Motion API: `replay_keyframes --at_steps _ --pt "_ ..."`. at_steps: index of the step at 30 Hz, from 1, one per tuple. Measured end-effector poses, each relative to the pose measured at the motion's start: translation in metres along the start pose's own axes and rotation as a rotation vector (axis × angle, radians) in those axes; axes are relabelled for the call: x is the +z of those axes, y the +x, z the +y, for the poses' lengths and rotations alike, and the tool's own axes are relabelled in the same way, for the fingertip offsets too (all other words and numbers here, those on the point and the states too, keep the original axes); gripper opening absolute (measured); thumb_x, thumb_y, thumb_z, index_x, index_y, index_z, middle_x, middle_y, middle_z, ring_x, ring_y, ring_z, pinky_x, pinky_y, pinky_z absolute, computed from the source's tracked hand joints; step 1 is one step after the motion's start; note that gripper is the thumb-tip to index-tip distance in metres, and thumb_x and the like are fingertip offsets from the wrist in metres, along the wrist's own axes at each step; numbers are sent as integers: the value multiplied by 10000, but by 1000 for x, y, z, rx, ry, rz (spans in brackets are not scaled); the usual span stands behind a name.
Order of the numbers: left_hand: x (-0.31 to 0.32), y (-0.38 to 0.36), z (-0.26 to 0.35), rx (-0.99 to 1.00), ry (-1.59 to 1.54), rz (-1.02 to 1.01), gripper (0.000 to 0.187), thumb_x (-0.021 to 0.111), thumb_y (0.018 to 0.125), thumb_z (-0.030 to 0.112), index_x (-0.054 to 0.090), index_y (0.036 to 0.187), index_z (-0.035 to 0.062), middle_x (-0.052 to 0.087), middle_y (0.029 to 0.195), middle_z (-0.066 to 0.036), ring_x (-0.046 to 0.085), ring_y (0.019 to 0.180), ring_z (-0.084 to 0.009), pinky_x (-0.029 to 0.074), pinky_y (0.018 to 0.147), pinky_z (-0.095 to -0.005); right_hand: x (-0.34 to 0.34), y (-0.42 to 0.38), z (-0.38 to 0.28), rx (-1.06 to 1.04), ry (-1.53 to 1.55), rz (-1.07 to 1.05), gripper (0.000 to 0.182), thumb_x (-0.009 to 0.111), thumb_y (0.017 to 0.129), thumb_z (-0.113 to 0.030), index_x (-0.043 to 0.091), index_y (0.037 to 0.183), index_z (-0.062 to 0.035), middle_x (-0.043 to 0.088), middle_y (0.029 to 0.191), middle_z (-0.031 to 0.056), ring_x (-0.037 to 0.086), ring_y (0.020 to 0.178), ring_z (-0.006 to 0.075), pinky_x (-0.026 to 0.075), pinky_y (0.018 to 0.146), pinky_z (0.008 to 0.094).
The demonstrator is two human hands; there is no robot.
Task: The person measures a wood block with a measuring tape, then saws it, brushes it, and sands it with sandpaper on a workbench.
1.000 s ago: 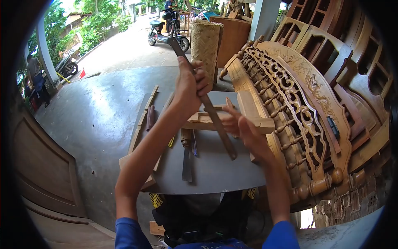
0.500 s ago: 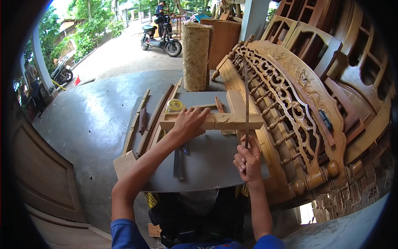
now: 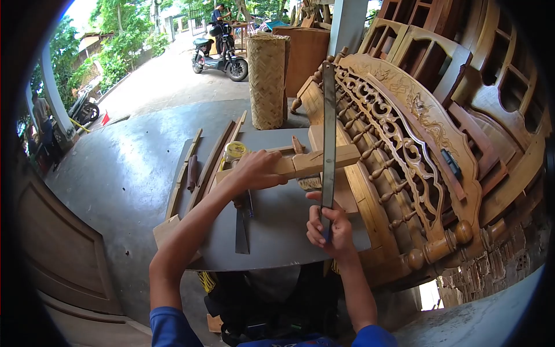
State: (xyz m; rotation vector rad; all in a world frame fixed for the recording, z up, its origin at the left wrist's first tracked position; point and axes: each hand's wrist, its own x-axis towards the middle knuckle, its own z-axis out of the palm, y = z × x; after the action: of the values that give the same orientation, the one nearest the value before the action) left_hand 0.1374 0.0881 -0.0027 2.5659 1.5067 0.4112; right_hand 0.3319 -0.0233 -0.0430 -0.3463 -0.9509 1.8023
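Observation:
My left hand (image 3: 259, 169) is wrapped over a squared wooden block (image 3: 326, 162), which has a visible line across its middle. The block sits tilted above the table (image 3: 283, 225), its right end raised. My right hand (image 3: 332, 228) grips the lower end of a long, flat metal blade (image 3: 329, 133) with a hole near its tip. The blade stands upright, its broad face towards me, and passes in front of the block's right part. A bit of blue shows at my right palm. Beneath the block lies a brush (image 3: 309, 183), partly hidden.
Wooden strips (image 3: 213, 165), a yellow tape roll (image 3: 235, 150) and a dark flat blade (image 3: 241, 231) lie on the table's left side. Carved furniture panels (image 3: 404, 133) lean along the right. A woven roll (image 3: 267, 81) stands beyond; a motorbike (image 3: 222, 61) and people are farther off.
The blade has turned from edge-on to broad face showing and shifted left with my right hand. The block has tilted, its right end now higher and its left end lower.

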Motion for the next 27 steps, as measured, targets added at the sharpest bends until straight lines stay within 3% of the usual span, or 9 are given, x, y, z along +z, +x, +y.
replay_keyframes --at_steps 8,11,14,17,20,21,24,26,27 --pt "13 2 -7 66 145 33 512 620 672 475 550 878 11 606 704 -183 598 667 -352 474 615 -420 -3 22 3 26 -219 113 386 327 853 -154 392 1196 12 322 576 12 325 381 78 304 316 202" --pt "4 1 1 -27 151 -70 558 596 690 504 547 943 9 610 824 -190 598 780 -327 470 701 -397 1 24 5 10 -271 128 383 329 852 -158 404 1183 18 326 569 11 324 378 76 307 315 204" --pt "14 -1 -8 116 158 192 550 531 767 480 527 1050 8 574 1005 -185 557 944 -289 429 811 -361 8 23 5 -10 -356 133 369 329 867 -168 423 1166 27 341 557 11 336 374 78 315 317 208" --pt "0 -5 -7 154 -215 309 506 435 862 442 485 1145 25 528 1114 -139 502 1038 -231 377 890 -344 10 19 4 -38 -480 120 333 333 899 -174 466 1145 6 393 556 9 373 384 74 324 329 209" --pt "-20 -18 38 99 -1266 127 438 355 924 383 467 1171 39 528 1113 -106 507 1012 -167 399 867 -318 11 20 5 -17 -580 27 337 351 929 -220 493 1141 0 476 591 28 475 481 87 385 442 214" --pt "-39 -29 67 -33 -1505 120 388 358 935 353 473 1132 39 574 973 -72 562 849 -129 465 732 -283 15 23 9 -38 -646 -44 347 352 932 -232 487 1149 4 503 624 48 503 528 99 411 495 220" --pt "-69 -27 68 75 -1388 44 325 372 939 303 494 1039 20 586 775 -40 572 619 -127 469 538 -255 21 22 -7 -340 -1171 -74 400 369 933 -276 436 1210 4 571 877 134 563 824 182 439 745 274" --pt "-89 -23 69 216 -1031 147 292 413 922 299 535 869 38 524 593 -11 517 459 -119 413 417 -277 43 4 -51 -491 -1085 410 423 395 922 -280 395 1252 -15 527 1058 175 525 980 267 414 835 323" --pt "-95 -22 68 297 -725 194 284 430 914 293 541 834 45 519 580 -15 515 454 -121 409 418 -282 45 -2 -75 -833 -1250 496 434 416 911 -274 380 1264 -23 514 1085 174 515 1002 292 413 838 334"
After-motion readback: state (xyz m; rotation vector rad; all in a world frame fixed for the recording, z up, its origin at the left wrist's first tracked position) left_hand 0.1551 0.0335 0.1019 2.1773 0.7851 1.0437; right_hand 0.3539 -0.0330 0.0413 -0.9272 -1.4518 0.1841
